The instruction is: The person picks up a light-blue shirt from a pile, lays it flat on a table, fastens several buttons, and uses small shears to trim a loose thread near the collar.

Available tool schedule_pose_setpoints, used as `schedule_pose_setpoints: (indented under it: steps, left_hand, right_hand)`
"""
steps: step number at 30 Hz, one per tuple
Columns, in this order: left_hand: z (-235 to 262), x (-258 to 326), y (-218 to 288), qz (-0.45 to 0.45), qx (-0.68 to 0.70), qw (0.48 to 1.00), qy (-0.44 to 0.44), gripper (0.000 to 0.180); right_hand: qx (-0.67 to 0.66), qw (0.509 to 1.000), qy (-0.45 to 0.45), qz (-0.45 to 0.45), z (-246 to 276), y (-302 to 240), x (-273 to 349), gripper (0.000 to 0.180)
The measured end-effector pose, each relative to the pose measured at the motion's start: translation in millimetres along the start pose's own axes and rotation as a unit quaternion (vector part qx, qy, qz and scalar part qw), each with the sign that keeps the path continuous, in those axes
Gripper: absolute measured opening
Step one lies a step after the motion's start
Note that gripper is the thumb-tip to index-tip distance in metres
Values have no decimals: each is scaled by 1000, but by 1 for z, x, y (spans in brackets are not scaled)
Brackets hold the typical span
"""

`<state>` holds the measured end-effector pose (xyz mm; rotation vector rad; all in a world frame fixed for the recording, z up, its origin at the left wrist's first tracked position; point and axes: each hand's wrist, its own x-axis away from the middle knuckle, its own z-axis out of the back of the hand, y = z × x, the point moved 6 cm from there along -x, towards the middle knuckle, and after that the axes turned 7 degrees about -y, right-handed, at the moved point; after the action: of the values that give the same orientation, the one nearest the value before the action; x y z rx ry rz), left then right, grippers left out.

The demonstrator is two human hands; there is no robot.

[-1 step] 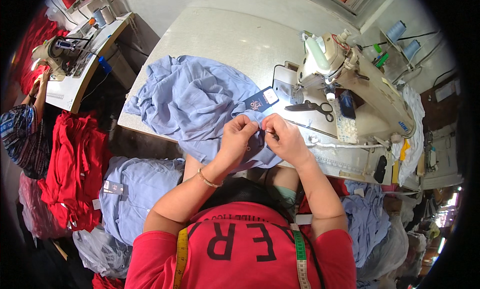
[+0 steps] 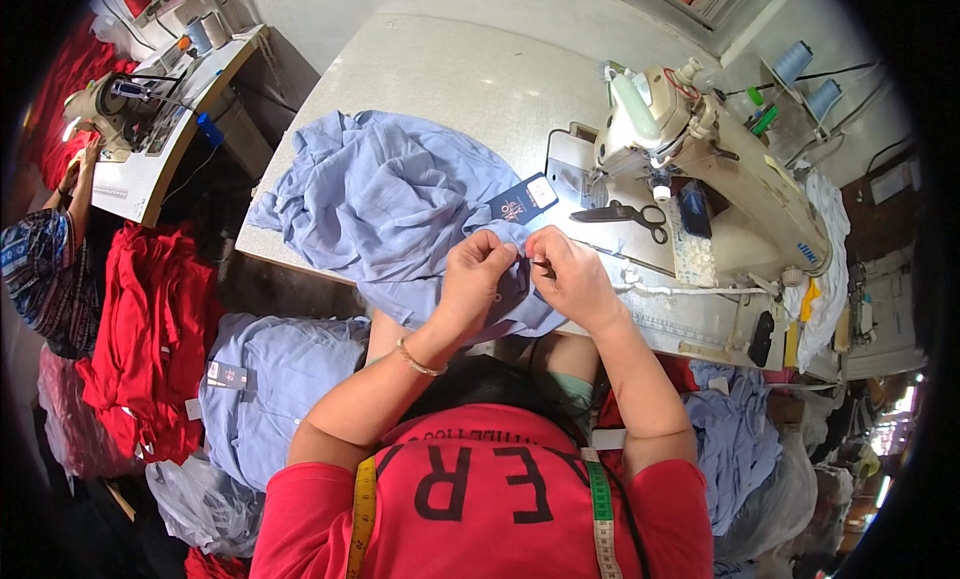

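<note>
A light blue shirt (image 2: 390, 189) lies bunched on the sewing table, its near part hanging over the front edge toward my lap. Thumb and finger of my left hand (image 2: 474, 277) are closed on a fold of it. Close beside, my right hand (image 2: 572, 281) pinches the same bit of cloth, the fingertips of both hands almost meeting. Whether anything small is also between the right fingers is hidden. Just beyond the hands, a dark blue hang tag (image 2: 523, 200) with a white label rests on the shirt. Black-handled scissors (image 2: 622, 216) lie to the right of the tag.
A sewing machine (image 2: 725, 164) stands on the table (image 2: 440, 69) at the right, a phone (image 2: 693, 209) beside it. Blue garments (image 2: 285, 394) and red garments (image 2: 150, 329) are piled at the left, more blue ones (image 2: 735, 434) at the right. Another person's arm (image 2: 78, 194) works at a second machine.
</note>
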<state>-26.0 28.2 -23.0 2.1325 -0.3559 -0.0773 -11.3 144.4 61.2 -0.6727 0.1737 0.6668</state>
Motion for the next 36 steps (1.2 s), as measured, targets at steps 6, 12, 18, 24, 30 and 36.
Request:
schedule_pose_setpoints:
  steps: [6,12,18,24,30,36]
  left_hand:
    - [4,-4,9,-92,44,995,25,18]
    - [6,-3,8,-51,22,998,-11,14]
    - [6,1,11,-17,-77,997,6,17]
    - [0,4,15,-74,-139,988,4,18]
    - [-3,4,18,-97,-163,982,6,21]
    - [-2,4,17,-74,-169,983,9,22]
  right_hand:
    - [169,981,36,-87,3,44,16,17]
    - [30,988,68,-138,32,38,12,12]
    - [-13,996,24,-86,19,-5,-9,20]
    - [75,996,-1,-55,17,-3,-8,8]
    - [92,994,23,-56,22,-6,0,7]
    - [-98,993,5,-62,16,3,1,6]
